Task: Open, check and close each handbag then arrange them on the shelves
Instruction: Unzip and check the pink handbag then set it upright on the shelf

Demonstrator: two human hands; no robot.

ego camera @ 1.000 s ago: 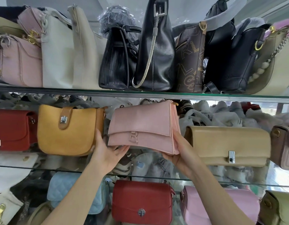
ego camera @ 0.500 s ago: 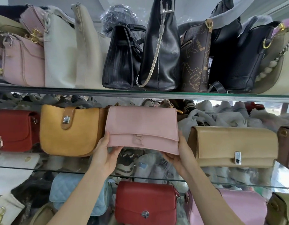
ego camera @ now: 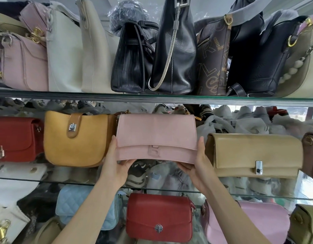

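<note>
Risk: pink handbag [ego camera: 156,136] could slip off the glass shelf [ego camera: 46,181] edge if let go early, or shove the yellow bag [ego camera: 76,140] w/ its left end. It sat flap closed btwn yellow and tan bag [ego camera: 254,154], prob. not fully resting on the glass. Left hand [ego camera: 115,166] and right hand [ego camera: 199,166] cupped its bottom corners, fingers curled underneath, thumbs up the sides.
</note>
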